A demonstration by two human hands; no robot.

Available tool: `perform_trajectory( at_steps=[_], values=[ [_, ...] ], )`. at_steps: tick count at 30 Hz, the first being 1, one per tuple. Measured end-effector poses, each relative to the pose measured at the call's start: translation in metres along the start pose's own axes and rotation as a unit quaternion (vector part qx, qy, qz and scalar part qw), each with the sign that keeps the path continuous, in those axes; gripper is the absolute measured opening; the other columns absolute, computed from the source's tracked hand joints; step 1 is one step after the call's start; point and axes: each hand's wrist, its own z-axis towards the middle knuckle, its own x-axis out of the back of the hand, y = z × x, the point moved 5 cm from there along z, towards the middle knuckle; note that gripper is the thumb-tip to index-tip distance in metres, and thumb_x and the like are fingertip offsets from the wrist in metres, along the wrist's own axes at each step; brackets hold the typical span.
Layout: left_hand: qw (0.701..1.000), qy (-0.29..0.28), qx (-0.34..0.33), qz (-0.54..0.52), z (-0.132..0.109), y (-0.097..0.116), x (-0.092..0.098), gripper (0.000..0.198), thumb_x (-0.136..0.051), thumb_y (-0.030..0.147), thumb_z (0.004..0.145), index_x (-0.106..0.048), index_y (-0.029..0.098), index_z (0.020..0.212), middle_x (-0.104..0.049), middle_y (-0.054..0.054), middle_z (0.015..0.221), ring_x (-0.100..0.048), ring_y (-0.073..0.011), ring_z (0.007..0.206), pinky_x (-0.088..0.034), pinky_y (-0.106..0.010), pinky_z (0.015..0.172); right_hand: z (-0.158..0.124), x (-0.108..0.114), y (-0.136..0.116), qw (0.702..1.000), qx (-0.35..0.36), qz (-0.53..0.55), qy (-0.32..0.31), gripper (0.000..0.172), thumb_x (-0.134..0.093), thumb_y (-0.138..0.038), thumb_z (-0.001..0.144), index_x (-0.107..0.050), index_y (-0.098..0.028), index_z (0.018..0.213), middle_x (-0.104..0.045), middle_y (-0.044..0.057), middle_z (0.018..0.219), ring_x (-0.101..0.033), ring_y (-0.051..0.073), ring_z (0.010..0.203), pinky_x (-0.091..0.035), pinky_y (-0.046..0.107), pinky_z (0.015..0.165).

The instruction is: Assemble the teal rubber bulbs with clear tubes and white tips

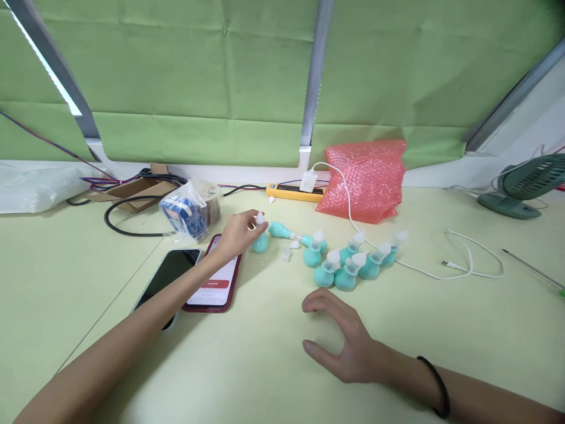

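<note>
My left hand (241, 234) is closed around the white tip of a teal squeeze bulb (260, 242), which stands upright at or just above the table. To its right lie a teal bulb on its side (279, 229) and a small clear plastic cup (286, 253). Farther right, several teal bulbs with clear collars and white tips stand in a cluster (345, 278). Below that cluster my right hand (342, 335) hovers over or rests on the table, thumb and fingers apart, holding nothing.
Two phones, one dark-screened (170, 277) and one red-cased (216, 280), lie under my left forearm. Behind are a plastic-wrapped blue package (189, 209), a yellow power strip (286, 192) and red bubble wrap (364, 182). A white cable (435, 277), screwdriver (529, 268) and green fan (516, 188) are right.
</note>
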Motion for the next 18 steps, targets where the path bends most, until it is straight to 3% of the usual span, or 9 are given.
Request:
perform_trajectory(
  at_steps=[4,8,12,14,15,16,18],
  values=[
    [0.999,0.010,-0.013,0.039,-0.005,0.004,-0.002,0.030,-0.051,0.030,0.072,-0.056,0.015,0.098,-0.061,-0.004,0.072,-0.056,-0.0183,0.062,-0.044,-0.029,0.059,0.000,-0.001,0.000,1.000,-0.003,0.000,-0.007,0.040,-0.056,-0.009,0.063,-0.041,-0.018,0.099,-0.048,0.007,0.088,-0.048,0.020,0.083,-0.043,0.033,0.067],
    [0.996,0.044,-0.048,0.058,-0.009,0.015,0.003,0.040,-0.051,0.028,0.072,-0.047,0.016,0.109,-0.054,-0.009,0.101,-0.052,-0.0227,0.088,-0.043,-0.035,0.075,0.000,-0.001,-0.001,1.000,-0.007,0.000,-0.014,0.041,-0.057,-0.008,0.063,-0.041,-0.018,0.100,-0.048,0.007,0.089,-0.047,0.020,0.084,-0.043,0.033,0.067],
    [0.969,0.130,-0.171,0.125,-0.018,0.036,0.015,0.035,-0.050,0.023,0.075,-0.046,0.016,0.108,-0.040,-0.013,0.119,-0.038,-0.0265,0.107,-0.035,-0.042,0.089,-0.001,-0.001,-0.001,1.000,-0.007,-0.001,-0.013,0.042,-0.057,-0.008,0.062,-0.041,-0.017,0.100,-0.047,0.008,0.090,-0.046,0.020,0.085,-0.042,0.033,0.069],
    [0.947,0.067,-0.250,0.188,-0.026,0.051,0.004,0.026,-0.045,0.020,0.079,-0.049,0.017,0.104,-0.044,-0.013,0.114,-0.040,-0.0265,0.106,-0.035,-0.043,0.088,-0.001,-0.002,-0.001,1.000,-0.005,-0.004,-0.013,0.041,-0.057,-0.008,0.062,-0.041,-0.017,0.099,-0.047,0.008,0.090,-0.046,0.020,0.085,-0.042,0.034,0.069],
    [0.938,-0.011,-0.274,0.213,-0.031,0.056,-0.008,0.023,-0.042,0.018,0.081,-0.050,0.018,0.102,-0.048,-0.012,0.109,-0.043,-0.0251,0.103,-0.038,-0.042,0.085,-0.001,-0.002,-0.001,1.000,-0.004,-0.006,-0.013,0.041,-0.058,-0.008,0.062,-0.041,-0.016,0.099,-0.047,0.008,0.090,-0.046,0.020,0.085,-0.042,0.034,0.069],
    [0.931,-0.096,-0.255,0.241,-0.035,0.058,-0.021,0.022,-0.039,0.017,0.082,-0.050,0.017,0.101,-0.050,-0.011,0.105,-0.045,-0.0242,0.101,-0.041,-0.039,0.082,-0.001,-0.002,-0.002,1.000,-0.002,-0.008,-0.011,0.040,-0.057,-0.008,0.062,-0.041,-0.016,0.098,-0.047,0.008,0.089,-0.046,0.020,0.085,-0.042,0.034,0.069],
    [0.933,-0.128,-0.214,0.261,-0.040,0.064,-0.038,0.020,-0.037,0.012,0.082,-0.053,0.012,0.094,-0.054,-0.013,0.096,-0.051,-0.0242,0.089,-0.047,-0.034,0.066,-0.002,-0.002,-0.003,1.000,0.004,-0.015,-0.005,0.039,-0.057,-0.008,0.062,-0.041,-0.016,0.097,-0.047,0.008,0.088,-0.046,0.021,0.084,-0.042,0.035,0.069]
  ],
)
